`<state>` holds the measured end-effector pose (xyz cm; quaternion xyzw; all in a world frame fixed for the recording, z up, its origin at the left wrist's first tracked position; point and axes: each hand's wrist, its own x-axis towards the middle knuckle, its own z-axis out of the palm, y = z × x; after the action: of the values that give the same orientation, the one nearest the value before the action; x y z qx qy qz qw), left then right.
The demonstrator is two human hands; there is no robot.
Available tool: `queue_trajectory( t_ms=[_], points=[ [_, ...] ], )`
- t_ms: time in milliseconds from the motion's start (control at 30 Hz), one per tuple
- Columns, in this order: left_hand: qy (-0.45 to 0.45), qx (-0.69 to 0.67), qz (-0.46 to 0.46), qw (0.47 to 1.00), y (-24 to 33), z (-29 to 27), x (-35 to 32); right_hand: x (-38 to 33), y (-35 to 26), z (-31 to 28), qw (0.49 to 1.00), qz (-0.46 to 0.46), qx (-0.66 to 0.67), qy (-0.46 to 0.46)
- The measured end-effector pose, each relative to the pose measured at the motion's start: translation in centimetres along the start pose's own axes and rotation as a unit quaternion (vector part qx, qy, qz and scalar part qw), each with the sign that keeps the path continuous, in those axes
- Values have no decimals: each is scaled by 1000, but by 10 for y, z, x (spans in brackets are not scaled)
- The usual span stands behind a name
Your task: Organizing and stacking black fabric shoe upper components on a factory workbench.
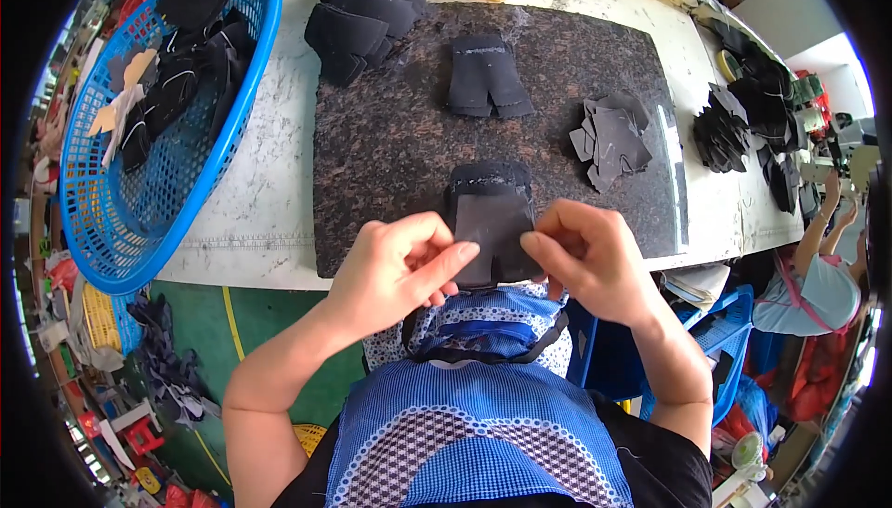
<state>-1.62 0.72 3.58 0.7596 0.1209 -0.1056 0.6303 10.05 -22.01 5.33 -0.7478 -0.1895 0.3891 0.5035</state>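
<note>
A dark grey cut piece [494,223] with a notch at its near edge is pinched between both hands. My left hand [401,264] has thumb and fingers closed on its left edge. My right hand [583,252] grips the right edge the same way. The piece lies over a black cut piece [490,176] whose far end has a rough, whitish band. Farther up the dark speckled stone slab [390,155] sits a stack of similar notched black pieces [485,76]. A loose pile of small grey pieces [613,141] lies to the right.
A blue plastic basket [265,52] holding black pieces stands at the left. Rounded black pieces [367,11] are stacked at the slab's far left corner. More black piles [723,131] lie at the right of the white table [251,201]. Another person [818,276] sits at far right.
</note>
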Motion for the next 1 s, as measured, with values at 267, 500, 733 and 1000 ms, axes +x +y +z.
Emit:
queue_trajectory(
  t_ms=[267, 500, 733, 1000],
  points=[
    [-38, -28, -51, 998, -18, -2, 12, 10, 11, 8, 998, 9, -48, 31],
    [130, 297, 327, 887, -28, 2, 24, 16, 20, 14, 964, -119, -214, 104],
    [41, 424, 412, 806, -28, 14, 28, 50, 2, -32, 994, -74, -69, 50],
    [135, 225, 364, 894, -13, -33, 50, 166, 19, -43, 865, -327, -334, 182]
  ],
)
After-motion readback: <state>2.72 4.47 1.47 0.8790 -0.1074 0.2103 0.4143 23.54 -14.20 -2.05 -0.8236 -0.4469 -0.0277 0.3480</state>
